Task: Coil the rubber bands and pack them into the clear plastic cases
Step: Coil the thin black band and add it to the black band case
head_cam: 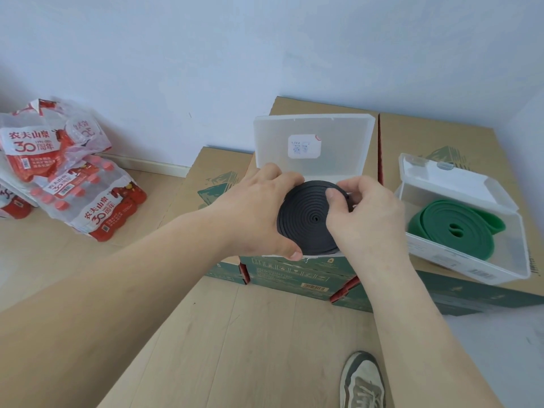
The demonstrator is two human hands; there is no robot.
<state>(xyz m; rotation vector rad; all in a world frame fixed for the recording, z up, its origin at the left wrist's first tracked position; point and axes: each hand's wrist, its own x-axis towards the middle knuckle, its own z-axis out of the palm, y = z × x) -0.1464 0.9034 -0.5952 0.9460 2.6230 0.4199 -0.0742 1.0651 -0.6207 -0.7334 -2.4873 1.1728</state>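
Both hands grasp the black rubber band (306, 213), wound into a tight flat coil. The left hand (259, 213) curls round the coil's left rim, with its thumb at the near edge. The right hand (365, 219) lays its thumb on the coil's top face, its fingers hooked over the far right rim.

The coil sits over the base of the middle clear case (347, 160), whose lid stands upright behind it. Only a thin strip of the base's near rim shows, so I cannot tell whether the coil rests inside or is held just above it. This case lies at the front edge of the middle cardboard box (294, 269).

The right cardboard box (426, 136) butts against the middle one. Its own open case (500, 260), near its front edge, holds a loosely coiled green band (450, 228). Bare cardboard stretches behind that case to the box's back edge by the wall.

The wooden floor (235, 334) lies open in front of the boxes, a shoe (362, 381) on it. Wrapped bottle packs (88, 195) sit well apart at the left, against the wall.
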